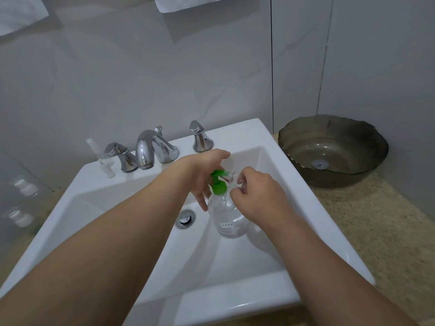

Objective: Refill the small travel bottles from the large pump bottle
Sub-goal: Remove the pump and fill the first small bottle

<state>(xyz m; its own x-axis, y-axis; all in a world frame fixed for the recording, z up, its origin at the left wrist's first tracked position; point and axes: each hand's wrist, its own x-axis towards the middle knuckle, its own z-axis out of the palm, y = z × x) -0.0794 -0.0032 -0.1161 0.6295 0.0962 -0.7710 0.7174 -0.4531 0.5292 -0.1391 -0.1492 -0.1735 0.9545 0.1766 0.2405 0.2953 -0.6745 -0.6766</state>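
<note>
you have the large pump bottle (226,212) standing in the white sink (270,161), just beside the drain (186,218), which looks like a sensible choice: any liquid that misses lands in the basin and not on the speckled worktop (381,231). its green pump head (218,183) points its nozzle to your right, toward the small clear travel bottle (231,171) that you hold tilted with its mouth close to the spout, so a press should send the liquid straight in. your left hand (207,175) reaches over the pump with its fingers loosely spread and curled down around the green head and behind the little bottle; whether it grips anything firmly you cannot tell from here. your right hand (256,196) is curled nearly closed, fingertips pinching at the travel bottle's neck, its heel resting against the big bottle's shoulder. more small bottles (24,187) wait at the far left, blurred, and a loose white pump piece (103,161) sits by the taps (153,149).
</note>
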